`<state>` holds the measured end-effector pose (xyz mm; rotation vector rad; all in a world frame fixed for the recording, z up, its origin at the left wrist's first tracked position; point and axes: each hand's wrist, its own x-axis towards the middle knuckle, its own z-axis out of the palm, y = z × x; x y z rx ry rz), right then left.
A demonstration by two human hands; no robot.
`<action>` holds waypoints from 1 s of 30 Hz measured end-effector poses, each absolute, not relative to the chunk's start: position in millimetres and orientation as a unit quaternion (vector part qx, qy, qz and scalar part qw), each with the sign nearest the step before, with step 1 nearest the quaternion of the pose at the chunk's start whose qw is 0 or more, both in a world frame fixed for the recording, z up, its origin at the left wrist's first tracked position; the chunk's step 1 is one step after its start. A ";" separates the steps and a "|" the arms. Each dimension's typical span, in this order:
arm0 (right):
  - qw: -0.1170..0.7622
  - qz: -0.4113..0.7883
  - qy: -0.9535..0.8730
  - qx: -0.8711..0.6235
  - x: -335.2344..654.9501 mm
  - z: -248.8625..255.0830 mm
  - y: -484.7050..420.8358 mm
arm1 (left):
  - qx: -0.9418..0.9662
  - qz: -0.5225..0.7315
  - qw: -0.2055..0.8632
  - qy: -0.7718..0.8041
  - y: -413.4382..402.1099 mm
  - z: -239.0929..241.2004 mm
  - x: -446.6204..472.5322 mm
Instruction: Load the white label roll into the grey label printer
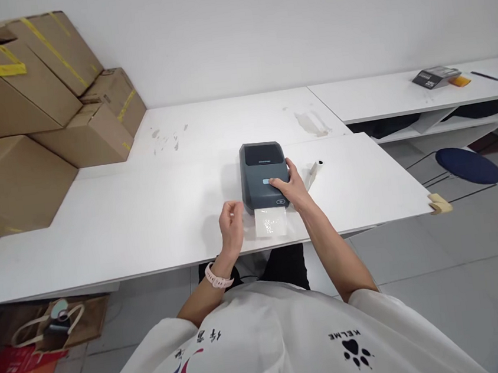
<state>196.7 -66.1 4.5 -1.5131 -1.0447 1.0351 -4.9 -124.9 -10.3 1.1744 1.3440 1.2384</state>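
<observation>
A dark grey label printer [261, 170] sits near the front of the white table [146, 221]. A white label sheet [271, 221] sticks out of its front slot and lies on the table. My right hand [290, 186] rests on the printer's right front corner, fingers spread over the top by a light blue button. My left hand [231, 224] hovers just left of the label, fingers loosely curled, holding nothing that I can see. A pink watch is on my left wrist. A white paper roll [313, 172] lies right of the printer.
Stacked cardboard boxes [22, 109] fill the table's left end. A second white table [399, 90] at the right carries a dark box [435, 76] and a pen. A blue stool [468, 165] stands on the right. Bags [45, 326] lie on the floor at the left.
</observation>
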 end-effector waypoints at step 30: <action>0.585 0.251 -0.563 -0.527 221.9 39.2 -1.4 | 0.572 0.527 0.468 0.420 2.0 48.2 12.4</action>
